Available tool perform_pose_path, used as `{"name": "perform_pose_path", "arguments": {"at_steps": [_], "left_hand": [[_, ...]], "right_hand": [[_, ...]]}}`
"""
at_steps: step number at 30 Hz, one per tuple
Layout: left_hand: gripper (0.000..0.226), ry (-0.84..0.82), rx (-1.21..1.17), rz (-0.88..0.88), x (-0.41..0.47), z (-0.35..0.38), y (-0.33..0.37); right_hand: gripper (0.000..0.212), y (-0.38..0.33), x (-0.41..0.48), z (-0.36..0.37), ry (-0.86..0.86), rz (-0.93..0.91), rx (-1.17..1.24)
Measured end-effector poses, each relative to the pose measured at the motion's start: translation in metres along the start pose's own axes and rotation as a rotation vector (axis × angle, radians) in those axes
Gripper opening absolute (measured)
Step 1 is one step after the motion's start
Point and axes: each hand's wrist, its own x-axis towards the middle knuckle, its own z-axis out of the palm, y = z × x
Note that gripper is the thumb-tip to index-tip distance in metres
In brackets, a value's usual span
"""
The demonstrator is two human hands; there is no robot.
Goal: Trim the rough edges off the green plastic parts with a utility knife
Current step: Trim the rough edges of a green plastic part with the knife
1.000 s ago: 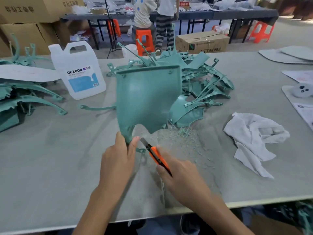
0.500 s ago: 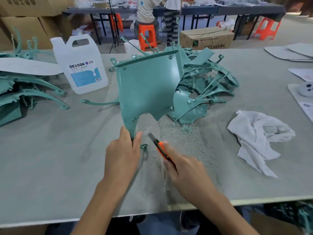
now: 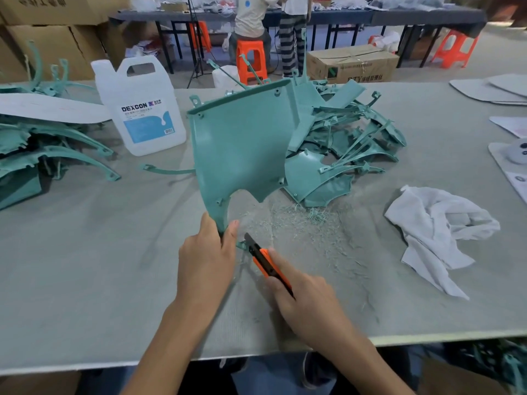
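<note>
Right hand (image 3: 310, 303): nearest the table (image 3: 85, 266) edge, fingers curled round an orange-and-black utility knife (image 3: 266, 262), forefinger laid along the top of the handle. The blade end points away and to the left. Its tip sits at a small tab on the bottom of the green plastic panel (image 3: 242, 149); whether they touch cannot be resolved.

Left hand (image 3: 208, 258): just left of the knife, pinching the narrow lower leg of the panel between the thumb on the right and the fingers on the left. The panel stands upright above this hand with its inner face toward the camera, a ribbed rim along the top and small mounting bosses near the edges.

Green shavings (image 3: 302, 215) are scattered over the table just beyond and to the right of the hands. A crumpled white rag (image 3: 436, 229) lies farther right, apart from the shavings.

Behind the panel, right of centre, is a loose pile of green parts (image 3: 350, 138). Left of the panel stands a white jug (image 3: 142, 109) labelled DEXCON. A second stack of green parts (image 3: 42, 155) lies at the far left edge.

Beyond the table, on the floor, are a cardboard box (image 3: 353, 64) and an orange stool (image 3: 251, 61). Two people stand at a dark bench, seen from behind.
</note>
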Motion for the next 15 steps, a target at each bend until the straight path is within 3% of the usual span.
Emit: {"name": "perform_pose_path", "arguments": {"at_steps": [6,11,15], "left_hand": [[0.036,0.014,-0.063,-0.078,-0.0036,-0.0022,-0.0074],[0.038,0.038,-0.055,-0.074,-0.0047,-0.0006,-0.0056],[0.036,0.048,-0.079,-0.095,-0.0071,-0.0016,-0.0064]], "right_hand": [[0.053,-0.0009,0.0009,0.0024,0.061,0.044,0.070],[0.054,-0.0005,0.0028,0.0020,-0.024,0.111,-0.129],[0.053,-0.0008,0.0067,-0.0011,-0.046,0.115,-0.141]]}}
